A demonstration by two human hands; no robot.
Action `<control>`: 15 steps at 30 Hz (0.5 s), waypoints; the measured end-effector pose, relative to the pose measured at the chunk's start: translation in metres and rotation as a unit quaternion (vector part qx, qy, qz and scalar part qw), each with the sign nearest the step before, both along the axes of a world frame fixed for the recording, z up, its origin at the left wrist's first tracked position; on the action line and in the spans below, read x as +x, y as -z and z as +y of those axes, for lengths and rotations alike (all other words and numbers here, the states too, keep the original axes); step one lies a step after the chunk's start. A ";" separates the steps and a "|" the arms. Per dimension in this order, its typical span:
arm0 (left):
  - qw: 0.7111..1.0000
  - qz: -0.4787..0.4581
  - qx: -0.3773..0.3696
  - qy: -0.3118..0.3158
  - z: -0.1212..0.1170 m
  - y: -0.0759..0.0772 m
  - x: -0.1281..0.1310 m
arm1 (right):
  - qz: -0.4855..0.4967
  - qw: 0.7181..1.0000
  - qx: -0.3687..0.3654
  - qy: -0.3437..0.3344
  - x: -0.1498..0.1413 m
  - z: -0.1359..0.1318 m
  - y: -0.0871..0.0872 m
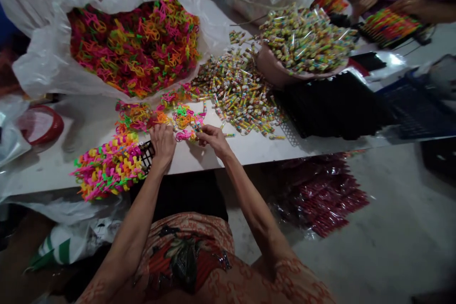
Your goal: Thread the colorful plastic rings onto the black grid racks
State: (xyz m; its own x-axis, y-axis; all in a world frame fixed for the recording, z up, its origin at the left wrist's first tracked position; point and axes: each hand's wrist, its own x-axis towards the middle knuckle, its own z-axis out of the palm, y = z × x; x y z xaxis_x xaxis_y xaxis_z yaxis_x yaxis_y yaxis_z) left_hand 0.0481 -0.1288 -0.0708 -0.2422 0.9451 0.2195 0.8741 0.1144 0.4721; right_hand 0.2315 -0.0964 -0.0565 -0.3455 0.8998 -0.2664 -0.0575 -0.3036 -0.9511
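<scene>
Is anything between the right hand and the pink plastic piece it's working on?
Nothing visible: the right hand fingertips already touch the pink plastic piece, with the left hand close beside on the white table.

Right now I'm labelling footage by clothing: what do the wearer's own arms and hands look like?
Both arms are bare from the wrist up past the elbow, slim, with no gloves, watch or rings visible on the left hand or right hand. Short orange-patterned sleeves show at the frame's bottom.

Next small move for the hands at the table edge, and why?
Probably seat the pink plastic piece into the black tray. Both the left hand and right hand pinch around it beside the tray, whose left part is already packed with colourful pieces.
</scene>
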 end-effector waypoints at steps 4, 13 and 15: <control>0.984 -0.154 0.088 -0.019 0.001 -0.011 0.012 | 0.055 0.995 -0.063 0.058 0.010 -0.004 -0.002; 0.681 -0.712 0.111 -0.132 0.008 -0.024 0.042 | 0.152 0.979 -0.060 0.122 -0.035 -0.028 -0.015; 0.669 -0.728 0.090 -0.119 0.002 -0.024 0.044 | 0.156 0.975 -0.053 0.149 -0.041 -0.027 -0.012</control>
State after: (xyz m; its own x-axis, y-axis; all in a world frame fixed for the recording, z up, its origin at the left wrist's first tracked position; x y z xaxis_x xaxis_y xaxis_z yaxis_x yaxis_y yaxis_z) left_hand 0.0920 -0.1265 -0.0464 -0.4620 0.8315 -0.3083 -0.5596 -0.0037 0.8287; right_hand 0.1907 -0.1232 -0.0445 -0.1518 0.9457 -0.2873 -0.4403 -0.3249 -0.8370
